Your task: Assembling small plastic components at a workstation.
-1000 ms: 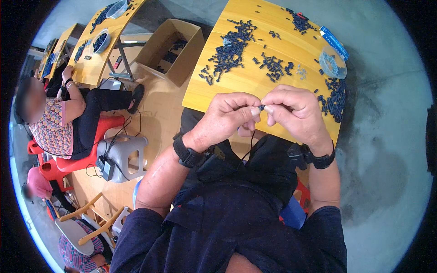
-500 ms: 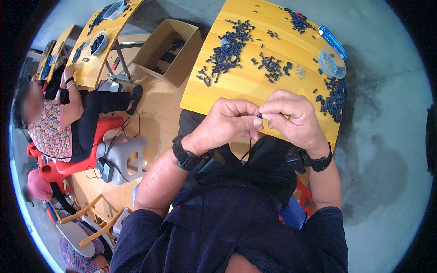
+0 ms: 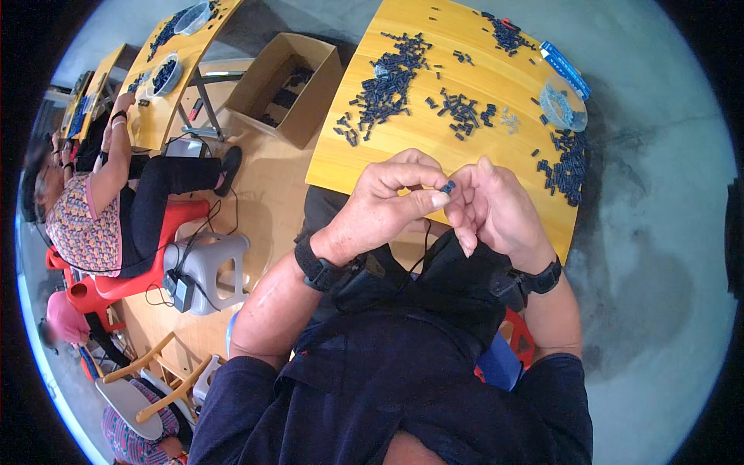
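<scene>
Dark and tiny, a small plastic piece (image 3: 448,187) sits pinched at the fingertips where both hands meet, just above the centre of the frame. The left hand (image 3: 384,205) grasps it between thumb and forefinger, the rest of its fingers curled inward; the right hand (image 3: 496,209) closes on the same piece from the other side, its fingertips touching those of the left, with its lower fingers hanging loose. Whether the piece is one part or two pressed together is too small to tell. Each wrist bears a black wristband, and the hands hang over the near edge of a yellow wooden table (image 3: 434,147). Further up the table lie scattered heaps of dark pieces (image 3: 384,89), well apart from the grip, with another heap (image 3: 570,167) at the right edge below a clear round container (image 3: 563,105) and a blue strip (image 3: 566,68) near the upper right. To the upper left of the table stands an open cardboard box (image 3: 287,85). At the far left of the frame another person (image 3: 101,217) sits on a red chair at a second yellow table, beside a grey plastic stool (image 3: 205,271).
</scene>
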`<state>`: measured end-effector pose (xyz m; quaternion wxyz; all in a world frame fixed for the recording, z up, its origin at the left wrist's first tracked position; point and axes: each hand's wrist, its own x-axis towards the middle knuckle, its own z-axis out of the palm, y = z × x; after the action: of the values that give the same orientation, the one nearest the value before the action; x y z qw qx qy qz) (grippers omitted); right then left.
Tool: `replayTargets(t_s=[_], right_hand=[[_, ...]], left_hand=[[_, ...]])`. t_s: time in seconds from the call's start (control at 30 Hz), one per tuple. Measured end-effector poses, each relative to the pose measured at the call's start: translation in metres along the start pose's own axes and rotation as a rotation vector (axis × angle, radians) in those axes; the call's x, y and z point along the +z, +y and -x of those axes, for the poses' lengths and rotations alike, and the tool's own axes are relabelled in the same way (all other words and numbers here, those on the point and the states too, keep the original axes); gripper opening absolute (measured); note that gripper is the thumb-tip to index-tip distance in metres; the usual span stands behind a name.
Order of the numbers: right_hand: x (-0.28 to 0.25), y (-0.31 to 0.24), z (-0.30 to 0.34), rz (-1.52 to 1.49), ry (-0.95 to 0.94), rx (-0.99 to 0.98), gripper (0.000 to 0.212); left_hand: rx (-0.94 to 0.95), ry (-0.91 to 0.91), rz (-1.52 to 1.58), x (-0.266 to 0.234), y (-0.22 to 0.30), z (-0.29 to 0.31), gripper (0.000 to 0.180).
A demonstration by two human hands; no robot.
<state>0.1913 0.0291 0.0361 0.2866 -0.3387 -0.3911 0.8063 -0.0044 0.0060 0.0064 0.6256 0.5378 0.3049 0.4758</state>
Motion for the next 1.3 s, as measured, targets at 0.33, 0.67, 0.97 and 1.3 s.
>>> replayTargets(t_s=[0.33, 0.67, 0.97, 1.3], right_hand=[[0.008, 0.008, 0.001, -0.056, -0.081, 0.152, 0.066], [0.006, 0.02, 0.002, -0.106, -0.136, 0.185, 0.055], [0.006, 0.024, 0.006, -0.141, -0.117, 0.297, 0.054], [0.026, 0.042, 0.001, -0.318, 0.076, 0.222, 0.046]], left_hand=[[-0.002, -0.002, 0.138, 0.01, 0.004, 0.001, 0.009], [0.009, -0.068, 0.041, 0.005, 0.001, 0.004, 0.012], [-0.077, -0.053, 0.167, 0.009, -0.004, 0.004, 0.014], [-0.179, -0.023, 0.199, 0.009, -0.01, 0.004, 0.018]])
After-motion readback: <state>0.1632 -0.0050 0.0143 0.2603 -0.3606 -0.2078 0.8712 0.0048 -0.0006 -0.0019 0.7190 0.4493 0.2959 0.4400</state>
